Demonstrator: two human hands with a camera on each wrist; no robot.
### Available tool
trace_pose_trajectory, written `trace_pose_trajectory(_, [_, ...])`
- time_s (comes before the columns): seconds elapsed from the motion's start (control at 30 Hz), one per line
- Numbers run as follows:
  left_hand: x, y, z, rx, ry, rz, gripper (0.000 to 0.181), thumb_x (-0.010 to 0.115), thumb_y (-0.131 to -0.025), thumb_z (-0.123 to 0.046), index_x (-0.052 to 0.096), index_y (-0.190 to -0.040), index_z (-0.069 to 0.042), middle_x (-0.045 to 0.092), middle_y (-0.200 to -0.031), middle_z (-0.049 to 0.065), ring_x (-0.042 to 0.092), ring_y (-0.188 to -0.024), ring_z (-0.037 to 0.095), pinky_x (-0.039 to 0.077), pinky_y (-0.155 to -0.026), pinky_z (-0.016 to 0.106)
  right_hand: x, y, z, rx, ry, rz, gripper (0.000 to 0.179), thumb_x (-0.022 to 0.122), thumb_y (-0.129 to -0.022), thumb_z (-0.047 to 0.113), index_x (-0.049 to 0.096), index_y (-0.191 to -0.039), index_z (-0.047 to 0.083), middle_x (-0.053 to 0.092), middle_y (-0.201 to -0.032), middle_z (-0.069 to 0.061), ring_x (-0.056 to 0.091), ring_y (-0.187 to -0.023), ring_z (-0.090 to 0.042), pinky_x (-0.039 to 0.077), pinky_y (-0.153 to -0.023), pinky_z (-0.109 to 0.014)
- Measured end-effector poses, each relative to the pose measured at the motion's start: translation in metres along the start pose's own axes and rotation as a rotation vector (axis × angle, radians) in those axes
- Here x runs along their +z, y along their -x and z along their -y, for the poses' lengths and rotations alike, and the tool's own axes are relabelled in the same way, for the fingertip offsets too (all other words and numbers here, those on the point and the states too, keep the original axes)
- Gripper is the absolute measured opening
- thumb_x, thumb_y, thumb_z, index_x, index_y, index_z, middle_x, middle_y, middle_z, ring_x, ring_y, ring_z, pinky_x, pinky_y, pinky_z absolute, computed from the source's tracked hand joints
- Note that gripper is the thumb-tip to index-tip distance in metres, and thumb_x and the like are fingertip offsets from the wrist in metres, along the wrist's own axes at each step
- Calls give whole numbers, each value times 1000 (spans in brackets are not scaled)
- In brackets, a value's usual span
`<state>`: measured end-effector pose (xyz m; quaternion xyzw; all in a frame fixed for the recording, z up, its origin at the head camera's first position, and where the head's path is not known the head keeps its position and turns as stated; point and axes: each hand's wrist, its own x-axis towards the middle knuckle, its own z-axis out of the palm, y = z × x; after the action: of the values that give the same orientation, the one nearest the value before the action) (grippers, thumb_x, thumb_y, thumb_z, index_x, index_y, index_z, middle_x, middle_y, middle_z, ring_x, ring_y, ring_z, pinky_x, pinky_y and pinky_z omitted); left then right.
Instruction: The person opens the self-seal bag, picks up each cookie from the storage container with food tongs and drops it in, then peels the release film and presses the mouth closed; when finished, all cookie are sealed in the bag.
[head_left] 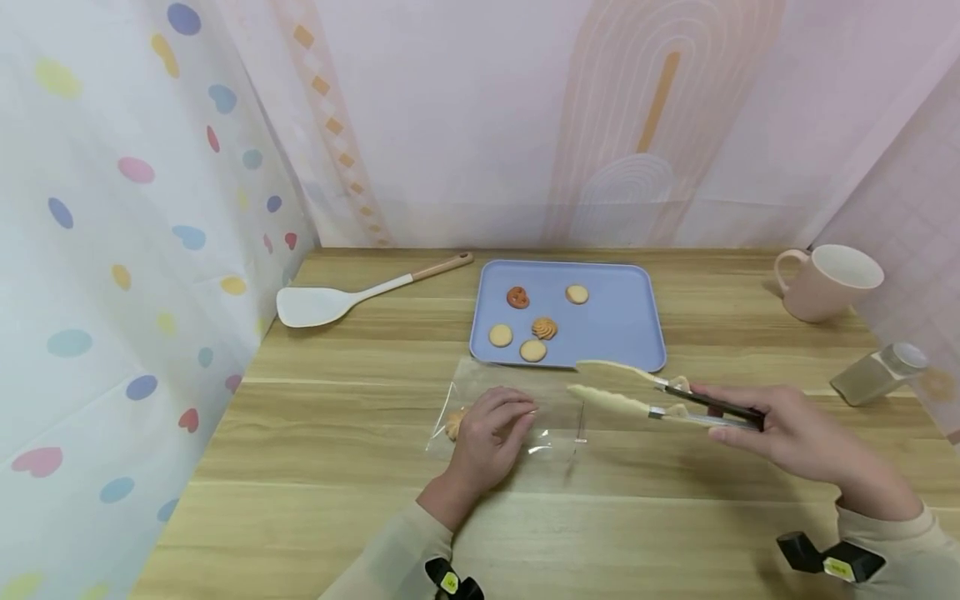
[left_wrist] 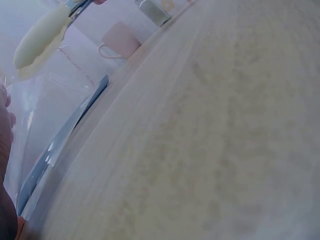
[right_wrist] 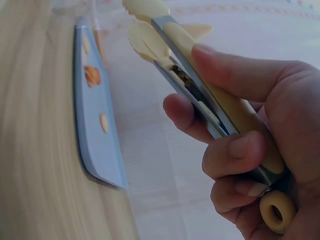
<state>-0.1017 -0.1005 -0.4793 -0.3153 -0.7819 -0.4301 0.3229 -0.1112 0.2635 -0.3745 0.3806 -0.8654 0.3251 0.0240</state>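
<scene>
My left hand [head_left: 491, 437] pinches the upper film of a clear plastic bag [head_left: 558, 417] in front of the tray. Inside the bag, partly hidden by that hand, lies a cookie [head_left: 453, 423]. With my right hand [head_left: 795, 429] I grip a pair of cream-tipped tongs [head_left: 611, 400]; the right wrist view shows the fingers wrapped round their handle. The tong tips are a little apart with nothing between them, over the bag's right part. Several cookies, among them a swirled cookie [head_left: 544, 328] and a pretzel-shaped cookie [head_left: 517, 297], lie on the blue tray [head_left: 615, 317].
A white spatula [head_left: 315, 307] with a wooden handle end lies left of the tray. At the right stand a pink mug [head_left: 825, 287] and a glass shaker [head_left: 873, 377] with a lid. Patterned curtains [head_left: 465, 125] border the wooden table [head_left: 300, 500] at the back and sides.
</scene>
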Motion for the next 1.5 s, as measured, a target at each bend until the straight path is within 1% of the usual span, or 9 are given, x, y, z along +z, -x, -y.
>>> trace_pose_trajectory(0.13, [0, 0, 1, -18, 4, -9, 8, 69, -84, -1, 72, -92, -1, 68, -96, 6, 63, -93, 21, 52, -85, 29, -1, -8, -9, 93, 71, -46, 52, 74, -84, 10, 58, -133, 13, 68, -112, -5, 54, -72, -1, 42, -60, -15])
trace_pose_trajectory(0.3, [2, -1, 1, -27, -18, -9, 9, 66, -88, -5, 72, -94, -3, 69, -96, 6, 64, -93, 20, 52, -86, 29, 11, -27, -23, 209, 119, -57, 51, 73, -87, 23, 57, -135, 15, 66, -96, -5, 35, -51, -2, 33, -47, -22])
trace_pose_trajectory(0.43, [4, -3, -1, -28, -44, -7, 11, 65, -90, -8, 72, -95, -3, 69, -96, 6, 64, -94, 20, 52, -86, 29, 24, -45, -33, 314, 91, -18, 53, 71, -88, 33, 56, -136, 16, 64, -91, -6, 26, -48, -6, 29, -44, -25])
trace_pose_trajectory(0.53, [6, -3, -1, -26, -65, -11, 11, 65, -89, -8, 72, -95, -3, 69, -96, 5, 63, -93, 19, 52, -86, 28, 31, -58, -39, 351, 72, 6, 54, 70, -88, 37, 56, -136, 16, 66, -99, -13, 33, -54, -11, 32, -48, -26])
trace_pose_trajectory(0.67, [10, -3, -1, -28, -78, -16, 10, 65, -89, -8, 72, -95, -3, 69, -96, 5, 63, -93, 19, 52, -85, 28, 40, -68, -48, 341, 50, 15, 54, 70, -88, 36, 56, -136, 13, 63, -103, -18, 33, -54, -13, 33, -49, -27])
trace_pose_trajectory(0.73, [11, -3, -1, -27, -82, -18, 10, 65, -89, -8, 72, -95, -3, 68, -96, 4, 63, -93, 18, 52, -85, 27, 44, -71, -50, 342, 43, 24, 54, 70, -88, 35, 56, -136, 13, 60, -89, -14, 25, -48, -10, 31, -43, -27])
trace_pose_trajectory(0.9, [10, -1, -1, -28, -86, -22, 10, 65, -88, -6, 72, -96, -4, 68, -96, 4, 63, -92, 18, 52, -84, 27, 53, -79, -52, 347, 37, 37, 54, 70, -89, 35, 55, -136, 14, 42, -66, -2, 28, -44, -7, 33, -39, -26])
trace_pose_trajectory(1.23, [6, -2, -2, -22, -72, -32, 10, 66, -87, -4, 72, -96, -3, 69, -95, 5, 63, -91, 19, 53, -82, 29, 54, -82, -59, 437, 57, 52, 56, 68, -89, 40, 53, -139, 20, 38, -65, -1, 30, -44, -10, 34, -41, -27])
trace_pose_trajectory(1.5, [6, -3, -2, -17, -65, -34, 10, 67, -85, -3, 71, -94, -1, 69, -95, 6, 64, -91, 20, 53, -82, 30, 59, -85, -58, 420, 41, 40, 57, 70, -88, 36, 53, -139, 19, 38, -64, -1, 31, -42, -9, 36, -39, -26])
